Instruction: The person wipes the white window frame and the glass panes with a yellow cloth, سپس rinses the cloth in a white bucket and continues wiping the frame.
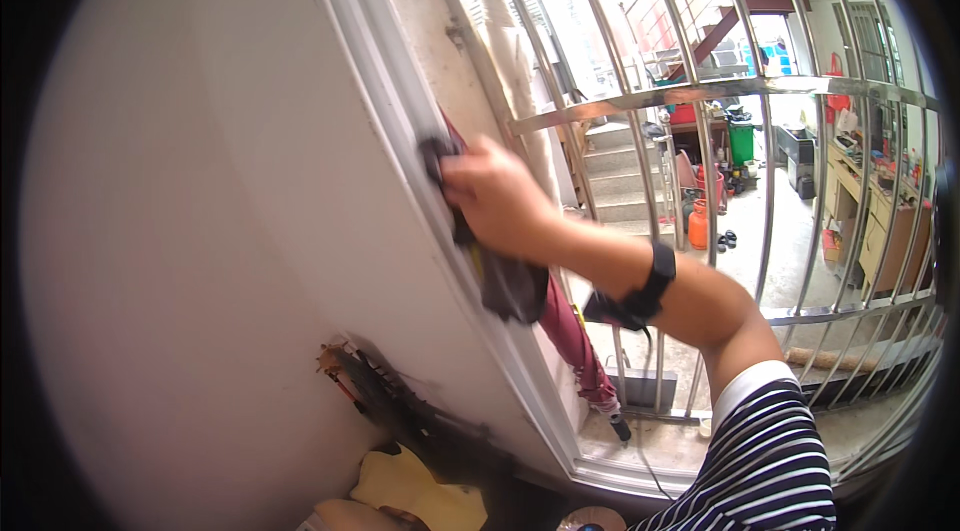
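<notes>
My right hand (491, 189) reaches up to the white window frame (390, 95), its fingers closed on a blurred dark item (436, 156) that I cannot name. A dark cloth or bag (514, 287) hangs just below the hand. Beneath that, a folded dark red umbrella (570, 336) leans inside the window recess, its black tip down on the sill. A black strap (661, 272) with a dark device goes round the right forearm. At the bottom edge, part of my left hand (349, 516) shows beside a yellow cloth (420, 490); what it holds is hidden.
Curved metal window bars (697, 148) stand beyond the sill. Outside are concrete steps (615, 171), an orange gas cylinder (697, 225), a green bin (741, 144) and a cluttered wooden desk (874, 201). Dark objects (420, 403) lie against the white wall (195, 193) at lower left.
</notes>
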Motion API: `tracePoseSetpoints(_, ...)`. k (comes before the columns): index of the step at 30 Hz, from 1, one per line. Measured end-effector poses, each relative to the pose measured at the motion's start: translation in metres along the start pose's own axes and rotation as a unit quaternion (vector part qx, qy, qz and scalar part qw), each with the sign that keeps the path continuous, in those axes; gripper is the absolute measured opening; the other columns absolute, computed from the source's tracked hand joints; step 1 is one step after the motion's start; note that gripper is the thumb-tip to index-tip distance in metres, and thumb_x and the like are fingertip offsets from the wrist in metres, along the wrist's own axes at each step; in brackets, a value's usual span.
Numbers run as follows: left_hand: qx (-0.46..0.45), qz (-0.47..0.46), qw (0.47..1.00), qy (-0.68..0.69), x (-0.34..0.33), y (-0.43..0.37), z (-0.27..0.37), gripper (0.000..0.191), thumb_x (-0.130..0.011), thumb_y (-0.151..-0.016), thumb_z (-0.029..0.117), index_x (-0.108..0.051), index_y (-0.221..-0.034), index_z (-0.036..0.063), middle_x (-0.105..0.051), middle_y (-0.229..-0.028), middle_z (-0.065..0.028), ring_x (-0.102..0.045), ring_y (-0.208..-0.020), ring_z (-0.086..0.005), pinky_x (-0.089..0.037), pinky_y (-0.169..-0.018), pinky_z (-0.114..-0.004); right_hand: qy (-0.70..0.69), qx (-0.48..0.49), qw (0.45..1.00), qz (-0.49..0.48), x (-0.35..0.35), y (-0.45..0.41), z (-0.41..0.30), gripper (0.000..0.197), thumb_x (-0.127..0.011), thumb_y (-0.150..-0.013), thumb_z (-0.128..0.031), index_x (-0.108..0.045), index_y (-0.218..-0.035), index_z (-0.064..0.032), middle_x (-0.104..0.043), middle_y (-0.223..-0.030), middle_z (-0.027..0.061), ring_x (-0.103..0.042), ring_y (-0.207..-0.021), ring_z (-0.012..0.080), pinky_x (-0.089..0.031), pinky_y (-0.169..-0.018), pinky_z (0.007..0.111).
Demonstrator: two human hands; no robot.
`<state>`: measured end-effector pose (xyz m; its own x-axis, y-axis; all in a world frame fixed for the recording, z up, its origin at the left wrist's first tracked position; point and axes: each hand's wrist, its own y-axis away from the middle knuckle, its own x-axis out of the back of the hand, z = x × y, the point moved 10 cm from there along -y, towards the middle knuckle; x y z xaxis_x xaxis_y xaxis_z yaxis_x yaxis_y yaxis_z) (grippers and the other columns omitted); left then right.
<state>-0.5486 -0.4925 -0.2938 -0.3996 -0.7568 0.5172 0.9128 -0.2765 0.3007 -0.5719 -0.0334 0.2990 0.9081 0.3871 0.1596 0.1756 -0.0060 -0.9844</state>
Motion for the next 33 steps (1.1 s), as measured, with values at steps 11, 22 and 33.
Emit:
tracePoseSetpoints(11,-0.002,-0.006,1.000,-0.003,-0.009,-0.001,0.003,0.019,-0.057,-0.085,0.010,-0.060,-0.103,0.0052,-0.062,-0.090,-0.0059,-0.056,-0.083,-0.0155,-0.046,-0.077,-0.029,0.192,-0.004,0.950,0.244,0.119,-0.146,0.069,0.030,-0.057,-0.082,-0.018,-0.063,-0.108,-0.0044,-0.063,-0.101,0.0185,-0.057,-0.095,0.0347,-0.044,-0.087,0.039)
tracePoseSetpoints(22,0.021,-0.001,1.000,0.022,-0.007,0.000,0.000,0.023,-0.060,-0.085,0.016,-0.059,-0.106,0.0059,-0.063,-0.090,-0.0068,-0.058,-0.082,-0.0166,-0.047,-0.077,-0.030,0.362,-0.120,0.916,-0.122,0.061,-0.157,0.155,0.022,-0.051,-0.077,-0.015,-0.067,-0.083,-0.0005,-0.065,-0.081,0.0180,-0.064,-0.074,0.0322,-0.051,-0.068,0.039)
tracePoseSetpoints(33,0.001,-0.027,0.999,0.021,-0.015,-0.015,0.013,0.027,-0.062,-0.085,0.021,-0.058,-0.108,0.0065,-0.063,-0.090,-0.0076,-0.059,-0.080,-0.0176,-0.049,-0.076,-0.032,0.428,-0.090,0.849,-0.296,-0.007,-0.104,0.154,0.018,-0.063,-0.075,-0.016,-0.070,-0.088,-0.0051,-0.067,-0.089,0.0130,-0.066,-0.081,0.0270,-0.053,-0.071,0.036)
